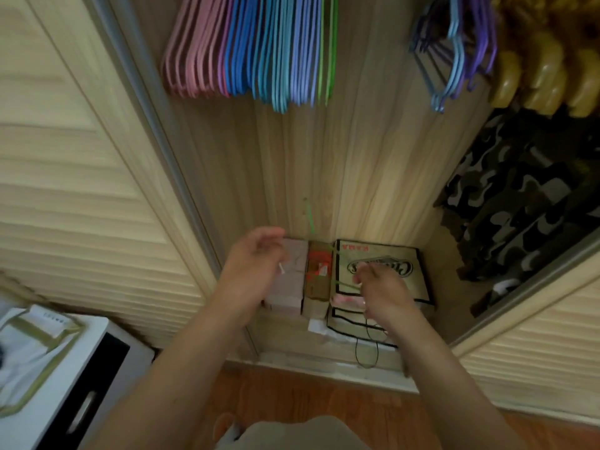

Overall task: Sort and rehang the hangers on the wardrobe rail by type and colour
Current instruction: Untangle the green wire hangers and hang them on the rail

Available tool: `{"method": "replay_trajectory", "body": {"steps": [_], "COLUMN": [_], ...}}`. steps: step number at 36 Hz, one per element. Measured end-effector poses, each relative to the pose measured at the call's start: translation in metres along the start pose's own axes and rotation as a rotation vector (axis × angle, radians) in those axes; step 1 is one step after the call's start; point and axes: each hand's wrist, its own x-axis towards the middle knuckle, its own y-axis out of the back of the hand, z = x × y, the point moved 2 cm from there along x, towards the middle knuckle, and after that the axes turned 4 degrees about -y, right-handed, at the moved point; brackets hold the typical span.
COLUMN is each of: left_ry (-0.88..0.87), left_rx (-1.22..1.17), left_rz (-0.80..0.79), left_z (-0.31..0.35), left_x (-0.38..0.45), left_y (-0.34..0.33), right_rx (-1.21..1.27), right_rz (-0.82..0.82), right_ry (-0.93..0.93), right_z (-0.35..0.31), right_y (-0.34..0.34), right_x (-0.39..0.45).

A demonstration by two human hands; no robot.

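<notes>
Nearest us, our two forearms reach down into the wardrobe. Our right hand (380, 284) pinches a thin green hanger (337, 277) low over the stacked boxes (292, 280) and printed bag (389, 264), its hook rising against the back panel, likely so we can lift it to the greens. Our left hand (256, 264) hangs loosely curled beside it; whether its grip touches the wire, we cannot tell. Above, sorted hangers (253, 50) run pink, purple, blue, green; a mixed bunch (454, 50) waits right, beside a camouflage garment (519, 190).
</notes>
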Motion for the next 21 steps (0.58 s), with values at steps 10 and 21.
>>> {"method": "replay_trajectory", "body": {"steps": [10,21], "left_ry": [-0.773,-1.208], "left_rx": [-0.027,0.713], "left_rz": [0.402,0.857], "left_z": [0.160,0.273], "left_x": [0.017,0.053], "left_y": [0.055,0.108], "right_rx": [0.196,0.156], "right_rz": [0.274,0.502], "right_ry": [0.376,0.648], "right_z": [-0.127,-0.221], "right_y": [0.065,0.107], "right_x": [-0.012,0.011]}}
